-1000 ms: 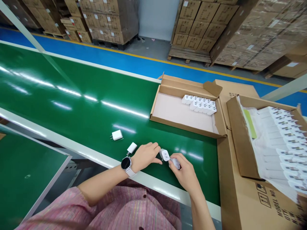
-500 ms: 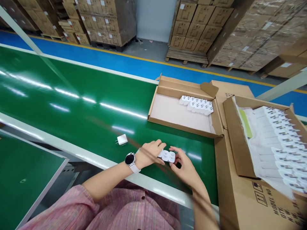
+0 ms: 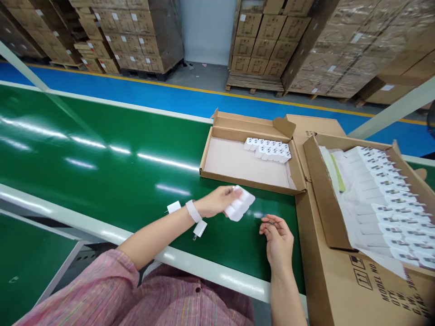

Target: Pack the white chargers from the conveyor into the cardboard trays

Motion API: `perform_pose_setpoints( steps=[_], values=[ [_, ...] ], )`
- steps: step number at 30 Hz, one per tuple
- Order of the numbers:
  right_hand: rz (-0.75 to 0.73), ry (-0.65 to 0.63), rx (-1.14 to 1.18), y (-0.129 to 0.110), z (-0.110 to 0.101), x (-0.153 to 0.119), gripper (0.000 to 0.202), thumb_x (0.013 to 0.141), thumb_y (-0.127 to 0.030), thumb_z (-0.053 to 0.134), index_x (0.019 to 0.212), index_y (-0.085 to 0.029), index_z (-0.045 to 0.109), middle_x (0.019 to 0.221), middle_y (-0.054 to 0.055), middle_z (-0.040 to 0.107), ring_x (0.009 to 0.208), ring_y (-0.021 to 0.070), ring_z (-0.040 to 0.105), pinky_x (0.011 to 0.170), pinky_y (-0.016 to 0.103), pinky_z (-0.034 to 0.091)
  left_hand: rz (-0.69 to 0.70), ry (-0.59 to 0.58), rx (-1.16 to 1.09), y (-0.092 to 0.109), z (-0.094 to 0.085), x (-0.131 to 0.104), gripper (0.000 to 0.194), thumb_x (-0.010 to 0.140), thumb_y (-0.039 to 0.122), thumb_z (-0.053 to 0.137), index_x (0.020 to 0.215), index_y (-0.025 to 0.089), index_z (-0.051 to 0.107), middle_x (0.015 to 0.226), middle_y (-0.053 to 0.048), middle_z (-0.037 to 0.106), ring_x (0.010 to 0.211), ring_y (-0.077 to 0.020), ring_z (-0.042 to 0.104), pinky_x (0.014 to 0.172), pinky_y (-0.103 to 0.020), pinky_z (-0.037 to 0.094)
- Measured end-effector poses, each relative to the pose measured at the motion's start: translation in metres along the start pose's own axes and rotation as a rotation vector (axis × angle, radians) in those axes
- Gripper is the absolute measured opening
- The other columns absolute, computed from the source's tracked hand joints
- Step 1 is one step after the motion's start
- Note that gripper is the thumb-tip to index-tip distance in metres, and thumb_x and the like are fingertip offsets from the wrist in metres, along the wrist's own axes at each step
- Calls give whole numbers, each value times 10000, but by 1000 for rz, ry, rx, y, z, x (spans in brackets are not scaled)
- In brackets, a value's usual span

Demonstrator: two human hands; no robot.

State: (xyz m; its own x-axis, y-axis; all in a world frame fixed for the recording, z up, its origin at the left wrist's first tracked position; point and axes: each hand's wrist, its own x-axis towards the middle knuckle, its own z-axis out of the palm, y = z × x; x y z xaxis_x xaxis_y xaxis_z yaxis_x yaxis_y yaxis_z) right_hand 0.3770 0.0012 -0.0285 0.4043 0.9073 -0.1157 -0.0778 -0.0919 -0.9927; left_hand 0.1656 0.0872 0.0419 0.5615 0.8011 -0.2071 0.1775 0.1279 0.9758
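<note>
My left hand (image 3: 219, 201) grips a row of white chargers (image 3: 239, 204), slightly blurred, raised over the green surface in front of the shallow box. My right hand (image 3: 277, 237) is to the right of them, its fingers curled with the thumb and fingertips close together; whether anything small is between them is hidden. One white charger (image 3: 174, 207) lies beyond my left wrist, and another charger (image 3: 200, 228) lies on the near side of it, prongs pointing toward me. Two rows of upright chargers (image 3: 273, 153) stand at the right of the shallow open box (image 3: 251, 184).
At the right, an open carton (image 3: 331, 217) full of white chargers rests on a larger cardboard box (image 3: 340, 280). The green belt (image 3: 102, 181) has a pale metal edge (image 3: 234, 278) near my body. Stacked cartons on pallets stand beyond the blue floor.
My left hand has lifted and turned the row of chargers away from my right hand, which has let go and moved right. A second loose charger now shows near my left wrist.
</note>
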Motion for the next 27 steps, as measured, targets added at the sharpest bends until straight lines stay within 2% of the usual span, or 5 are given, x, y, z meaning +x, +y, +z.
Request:
perform_pose_setpoints(
  steps=[5,10,13,21,27],
  values=[
    [-58,-45,-127,3,5,-2,327,826,-456,674,1033,-206,644,851,55,685,619,164,565,532,299,458,9,-14,-189,18,-44,30,811,929,869,344,1165,148,629,809,-43,600,627,-142,573,542,-254,467],
    [-96,-103,-235,5,16,-7,313,887,-482,622,1027,-205,661,855,83,716,712,212,647,586,322,518,193,354,721,38,-96,107,471,954,565,668,1205,169,622,1091,-81,600,973,-230,627,800,-313,512],
    [-102,-118,-264,7,20,-5,325,923,-507,591,1023,-205,659,869,93,721,758,225,675,586,312,522,138,326,1193,47,-114,157,396,938,457,728,1209,187,625,1210,-118,558,1146,-287,566,851,-338,503],
    [-107,-46,-268,13,14,-1,369,955,-556,575,1031,-209,672,912,105,737,765,229,691,573,300,522,128,265,1350,43,-113,214,423,907,302,771,1283,197,610,1506,-218,436,1357,-369,429,893,-428,557],
    [-118,-68,-302,5,13,-3,351,958,-541,577,1046,-211,657,838,68,702,723,214,660,590,302,517,122,409,1298,51,-107,184,517,981,394,662,1431,192,507,1567,-221,393,1397,-386,445,912,-426,563]
  ],
)
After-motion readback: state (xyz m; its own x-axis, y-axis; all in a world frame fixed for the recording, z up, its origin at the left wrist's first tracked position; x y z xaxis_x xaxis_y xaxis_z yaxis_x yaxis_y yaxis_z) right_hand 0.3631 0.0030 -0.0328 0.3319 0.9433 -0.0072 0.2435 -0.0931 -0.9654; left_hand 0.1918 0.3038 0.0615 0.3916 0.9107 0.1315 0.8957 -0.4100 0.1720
